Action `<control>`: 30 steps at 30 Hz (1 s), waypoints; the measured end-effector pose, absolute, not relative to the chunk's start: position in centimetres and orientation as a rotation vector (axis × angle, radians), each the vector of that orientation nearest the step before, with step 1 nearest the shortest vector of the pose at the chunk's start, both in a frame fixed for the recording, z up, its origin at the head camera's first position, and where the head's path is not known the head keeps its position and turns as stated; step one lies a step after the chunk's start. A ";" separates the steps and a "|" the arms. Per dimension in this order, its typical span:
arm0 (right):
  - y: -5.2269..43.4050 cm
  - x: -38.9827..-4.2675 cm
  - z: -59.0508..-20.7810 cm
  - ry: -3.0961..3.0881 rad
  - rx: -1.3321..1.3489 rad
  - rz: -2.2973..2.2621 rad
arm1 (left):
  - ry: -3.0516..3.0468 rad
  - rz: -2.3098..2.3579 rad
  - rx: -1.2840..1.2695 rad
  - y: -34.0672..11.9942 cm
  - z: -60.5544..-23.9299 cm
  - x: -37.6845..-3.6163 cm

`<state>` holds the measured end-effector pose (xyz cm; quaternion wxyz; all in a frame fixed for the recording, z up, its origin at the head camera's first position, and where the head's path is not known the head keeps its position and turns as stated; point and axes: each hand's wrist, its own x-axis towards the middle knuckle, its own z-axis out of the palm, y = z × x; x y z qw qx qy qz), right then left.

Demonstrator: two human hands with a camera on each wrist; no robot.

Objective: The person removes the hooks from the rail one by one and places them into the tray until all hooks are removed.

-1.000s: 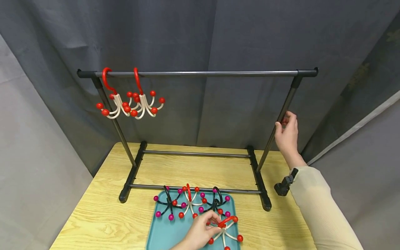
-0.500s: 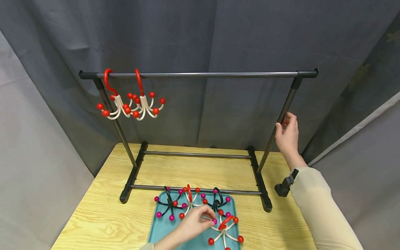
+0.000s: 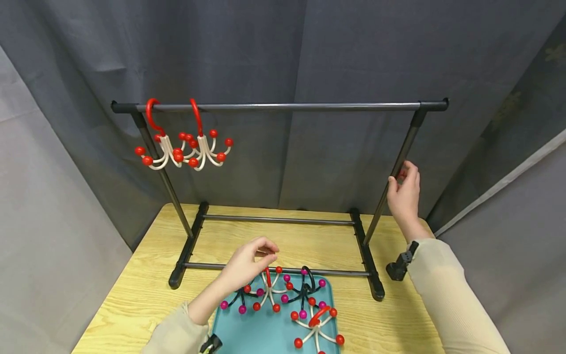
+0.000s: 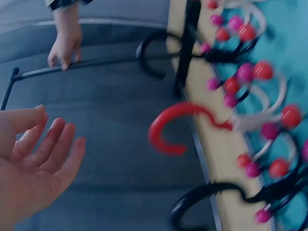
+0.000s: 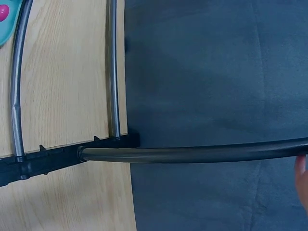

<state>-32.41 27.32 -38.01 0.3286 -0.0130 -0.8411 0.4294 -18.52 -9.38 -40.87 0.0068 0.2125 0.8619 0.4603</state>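
Observation:
My left hand [image 3: 267, 251] hovers over the far edge of the teal tray [image 3: 247, 334], fingers loosely curled, holding nothing; the left wrist view shows its palm [image 4: 33, 159] bare. Just below it lie a white hanger with a red hook [image 3: 268, 287] and a black hanger with magenta balls [image 3: 239, 300], partly hidden. Another black hanger [image 3: 305, 287] and a second white one [image 3: 316, 324] lie to the right. My right hand [image 3: 398, 176] grips the rack's right upright post [image 3: 380, 211]. Two red-and-white hangers [image 3: 161, 147] [image 3: 203, 145] hang at the left of the top bar [image 3: 283, 105].
The black rack stands on a wooden table [image 3: 141, 305]; its lower front rail [image 3: 212, 266] crosses just beyond the tray. Grey curtains close in behind and on both sides. The right wrist view shows the post [image 5: 192, 154] meeting the rack's foot [image 5: 48, 161].
My left hand has let go of the red hook of the front-right white hanger and risen leftward to the tray's far edge. The right hand stays on the post.

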 end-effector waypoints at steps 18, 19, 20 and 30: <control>27.9 -32.1 -38.0 -2.211 0.007 1.069 | 3.143 1.274 0.893 -13.6 -31.9 -21.8; 28.0 -32.1 -38.0 -2.214 0.011 1.073 | 3.178 1.274 0.903 -13.9 -31.3 -21.9; 28.0 -32.0 -38.0 -2.223 0.013 1.077 | 3.217 1.272 0.914 -14.1 -30.8 -22.1; 27.8 -31.9 -37.5 -2.254 0.026 1.138 | 3.388 1.561 0.717 -17.1 -25.3 -24.1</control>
